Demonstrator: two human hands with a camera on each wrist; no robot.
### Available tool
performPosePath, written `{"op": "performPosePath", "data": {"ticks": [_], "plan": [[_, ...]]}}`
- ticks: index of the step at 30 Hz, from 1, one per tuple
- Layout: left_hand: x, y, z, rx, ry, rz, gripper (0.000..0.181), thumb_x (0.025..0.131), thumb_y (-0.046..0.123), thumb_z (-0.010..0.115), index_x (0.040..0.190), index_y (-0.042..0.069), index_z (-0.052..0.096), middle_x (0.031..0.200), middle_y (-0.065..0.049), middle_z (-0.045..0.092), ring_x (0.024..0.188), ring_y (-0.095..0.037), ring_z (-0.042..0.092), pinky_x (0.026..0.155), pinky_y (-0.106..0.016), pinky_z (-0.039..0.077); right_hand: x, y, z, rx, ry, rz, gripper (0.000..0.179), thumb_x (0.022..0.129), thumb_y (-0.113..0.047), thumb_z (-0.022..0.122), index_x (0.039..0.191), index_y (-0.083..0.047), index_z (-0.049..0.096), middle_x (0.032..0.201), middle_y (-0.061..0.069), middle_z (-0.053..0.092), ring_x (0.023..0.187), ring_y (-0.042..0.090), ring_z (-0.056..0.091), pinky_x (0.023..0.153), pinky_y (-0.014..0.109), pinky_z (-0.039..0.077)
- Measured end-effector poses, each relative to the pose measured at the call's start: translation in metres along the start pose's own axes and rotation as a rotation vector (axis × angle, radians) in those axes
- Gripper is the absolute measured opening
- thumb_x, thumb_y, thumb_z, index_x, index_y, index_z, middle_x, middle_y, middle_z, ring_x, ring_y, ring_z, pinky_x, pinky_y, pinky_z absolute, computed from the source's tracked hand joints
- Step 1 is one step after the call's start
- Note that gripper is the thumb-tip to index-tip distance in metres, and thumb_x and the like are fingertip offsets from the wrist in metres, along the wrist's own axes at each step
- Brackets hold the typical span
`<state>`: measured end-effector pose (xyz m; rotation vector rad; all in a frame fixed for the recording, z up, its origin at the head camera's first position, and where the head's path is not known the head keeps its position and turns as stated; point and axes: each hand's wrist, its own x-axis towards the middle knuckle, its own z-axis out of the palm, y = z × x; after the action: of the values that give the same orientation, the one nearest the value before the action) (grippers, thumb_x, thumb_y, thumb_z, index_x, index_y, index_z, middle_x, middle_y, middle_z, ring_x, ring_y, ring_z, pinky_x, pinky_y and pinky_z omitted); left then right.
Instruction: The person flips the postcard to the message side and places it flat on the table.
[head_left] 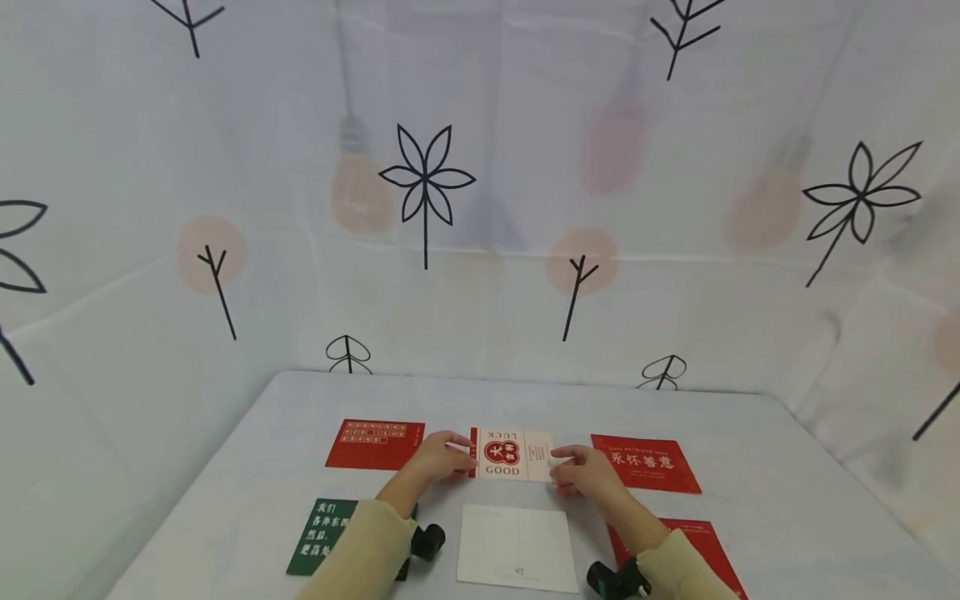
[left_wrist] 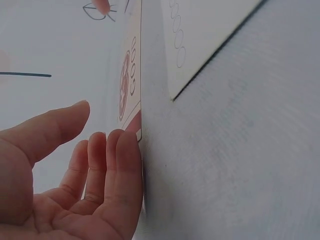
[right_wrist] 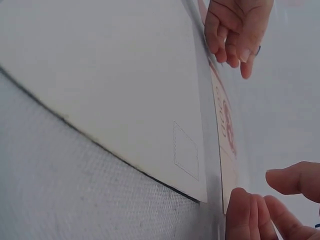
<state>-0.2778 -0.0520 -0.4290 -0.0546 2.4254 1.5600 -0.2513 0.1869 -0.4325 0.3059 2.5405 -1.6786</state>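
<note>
A cream and red "GOOD LUCK" card [head_left: 513, 455] lies flat on the table between both hands. My left hand [head_left: 441, 458] is at its left end; in the left wrist view the fingers [left_wrist: 127, 165] are extended at the red strip, the thumb raised apart. At the card's right end is my right hand [head_left: 588, 473]. Its fingertips [right_wrist: 239, 205] reach the card's edge in the right wrist view, and the thumb stands away from them. Nearer to me lies a white postcard [head_left: 517, 547], blank side up with faint printed lines.
A red card [head_left: 375, 446] with small squares lies back left, another red card [head_left: 652, 475] back right. At front left a green card [head_left: 311, 554] is partly covered by the left sleeve. A third red card [head_left: 705, 550] lies under the right forearm. Patterned white cloth [head_left: 487, 308] hangs behind the table.
</note>
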Motion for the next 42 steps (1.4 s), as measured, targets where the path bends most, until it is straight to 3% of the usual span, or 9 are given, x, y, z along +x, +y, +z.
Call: {"op": "performPosePath", "data": {"ticks": [29, 42], "plan": [[0.018, 0.001, 0.002, -0.081, 0.089, -0.072, 0.033, 0.081, 0.009, 0.072, 0.110, 0.002, 0.058, 0.083, -0.007, 0.062, 0.071, -0.017, 0.059, 0.063, -0.025, 0.052, 0.026, 0.001, -0.004, 0.000, 0.047, 0.063, 0.037, 0.084, -0.007, 0.065, 0.119, 0.003, 0.056, 0.095, 0.016, 0.058, 0.068, 0.018, 0.060, 0.062, 0.025, 0.052], [0.023, -0.001, 0.005, -0.057, 0.120, -0.111, 0.032, 0.080, 0.010, 0.072, 0.110, 0.003, 0.061, 0.087, -0.008, 0.062, 0.072, -0.017, 0.059, 0.065, -0.026, 0.053, 0.032, 0.000, -0.005, 0.036, 0.054, 0.097, 0.036, 0.085, -0.006, 0.062, 0.118, 0.006, 0.054, 0.097, 0.020, 0.060, 0.067, 0.017, 0.063, 0.066, 0.028, 0.054]]}}
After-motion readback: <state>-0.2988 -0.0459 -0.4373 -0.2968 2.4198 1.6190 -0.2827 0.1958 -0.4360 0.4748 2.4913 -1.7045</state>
